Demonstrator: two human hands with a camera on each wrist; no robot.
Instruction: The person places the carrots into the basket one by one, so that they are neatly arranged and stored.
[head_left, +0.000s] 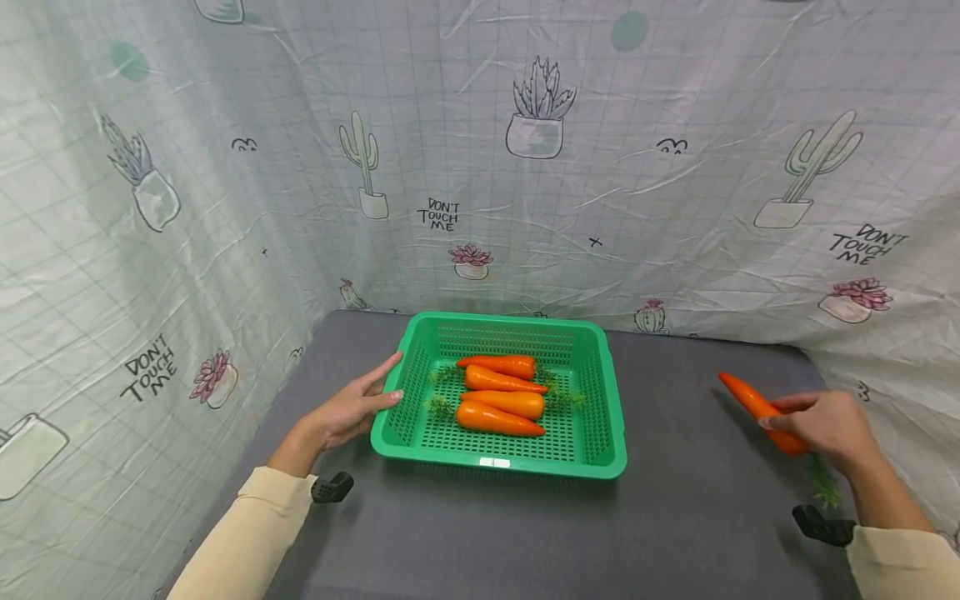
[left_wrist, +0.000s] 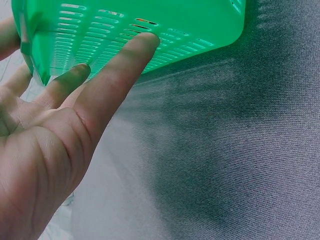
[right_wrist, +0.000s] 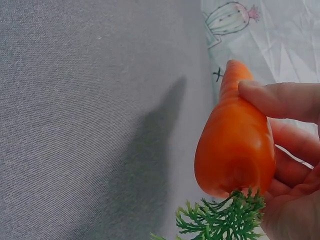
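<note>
A green plastic basket (head_left: 498, 465) with slotted walls stands on the grey table, and several orange toy carrots (head_left: 501, 418) with green tops lie side by side in it. At its left side is my left hand (head_left: 347, 414), thumb on the rim and the other fingers against the outer slotted wall (left_wrist: 107, 22). Far to the right of the basket, my right hand (head_left: 828, 425) pinches another toy carrot (right_wrist: 235, 145) between thumb and fingers. This carrot's tip points away from me, and its leafy top (right_wrist: 225, 217) hangs towards my wrist. Its shadow falls on the tabletop beside it.
A grey cloth-like tabletop (head_left: 675, 533) lies under everything. A white curtain (head_left: 630, 233) printed with potted plants closes off the back and both sides. Dark wrist devices (head_left: 332, 487) sit at both cream sleeves.
</note>
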